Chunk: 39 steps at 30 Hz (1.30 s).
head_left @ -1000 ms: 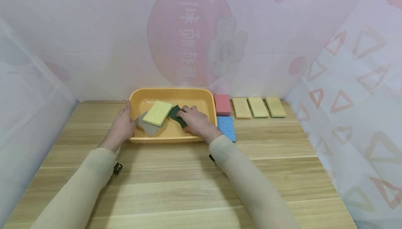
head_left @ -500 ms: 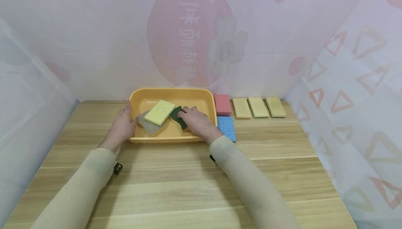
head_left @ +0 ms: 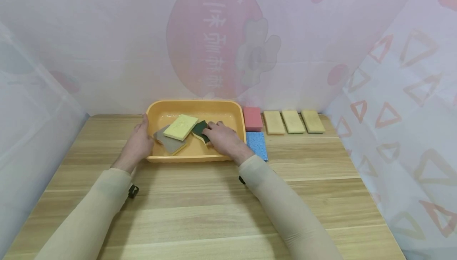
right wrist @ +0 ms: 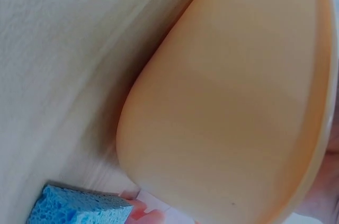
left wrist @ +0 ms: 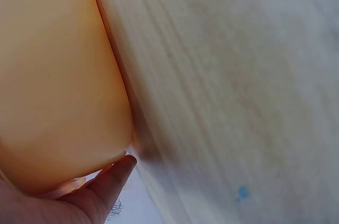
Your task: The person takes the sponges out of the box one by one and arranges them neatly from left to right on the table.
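A yellow-orange plastic tub [head_left: 200,159] stands on the wooden table near the back wall. My left hand [head_left: 138,144] holds the tub's left end; in the left wrist view its fingertips [left wrist: 124,166] lie against the outer wall. My right hand [head_left: 225,139] reaches over the front rim and grips a dark green scouring sponge [head_left: 200,130] with a yellow underside. Left of it, a pale yellow sponge [head_left: 181,127] lies tilted across a grey-topped sponge [head_left: 170,144] inside the tub. In the right wrist view the tub wall hides most of the right hand.
Beside the tub's right end sit a pink sponge [head_left: 253,119] and a blue sponge [head_left: 257,146]. Three beige sponges, the nearest one [head_left: 274,123] first, line up farther right along the back. Printed cloth walls [head_left: 121,65] enclose the back and both sides.
The green sponge and the right hand have shifted slightly within the tub. The pale yellow sponge has slid a little right on the grey one. The left hand stays at the tub's left end.
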{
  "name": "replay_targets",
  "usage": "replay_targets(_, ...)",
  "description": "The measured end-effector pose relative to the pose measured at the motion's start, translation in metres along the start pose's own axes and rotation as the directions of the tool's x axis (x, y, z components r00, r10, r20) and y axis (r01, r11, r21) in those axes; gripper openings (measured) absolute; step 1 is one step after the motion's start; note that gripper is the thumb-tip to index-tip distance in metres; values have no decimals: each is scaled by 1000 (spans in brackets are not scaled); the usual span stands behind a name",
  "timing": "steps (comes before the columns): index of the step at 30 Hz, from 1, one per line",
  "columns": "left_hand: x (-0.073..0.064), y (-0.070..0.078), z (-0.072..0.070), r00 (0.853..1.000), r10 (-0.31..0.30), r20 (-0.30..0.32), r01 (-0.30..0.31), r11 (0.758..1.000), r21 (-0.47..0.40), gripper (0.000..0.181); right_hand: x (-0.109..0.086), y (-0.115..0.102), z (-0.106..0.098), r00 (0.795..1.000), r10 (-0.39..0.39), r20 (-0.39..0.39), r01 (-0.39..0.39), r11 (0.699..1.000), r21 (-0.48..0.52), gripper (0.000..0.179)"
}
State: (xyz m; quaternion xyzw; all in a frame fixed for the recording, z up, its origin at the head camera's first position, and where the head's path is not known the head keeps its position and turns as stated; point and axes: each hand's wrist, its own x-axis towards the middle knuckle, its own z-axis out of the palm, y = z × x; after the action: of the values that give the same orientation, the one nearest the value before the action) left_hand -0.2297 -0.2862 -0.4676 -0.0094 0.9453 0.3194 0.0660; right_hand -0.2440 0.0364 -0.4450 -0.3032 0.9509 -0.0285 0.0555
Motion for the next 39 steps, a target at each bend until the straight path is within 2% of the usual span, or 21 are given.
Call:
replay_targets(10, 0, -1, 0, 1000, -11, 4, 11, 1000, -10, 103, 3, 2, -3, 999, 32, -28, -33, 999, -40, 43)
replay_targets(16, 7, -11, 4, 1000, -8, -4, 8, 1000, -20, 103, 5, 6, -4, 998, 49, -47, -52, 997, -57, 47)
replay_targets(20, 5, -9, 3, 1000, -10, 0, 10, 1000, -14, 102, 6, 9, -4, 996, 50, -80, -54, 997, -52, 48)
replay_targets(23, 0, -1, 0, 1000, -17, 10, 17, 1000, -15, 101, 6, 11, -4, 993, 50, -110, -55, 998, -40, 50)
replay_targets(32, 0, 0, 0, 1000, -8, 3, 8, 1000, 5, 101, 2, 14, -9, 982, 47, -183, -48, 999, -5, 55)
replay_targets(39, 2, 0, 0, 1000, 1, -5, -1, 1000, 16, 101, -3, 16, -13, 976, 39, -215, -41, 999, -2, 49)
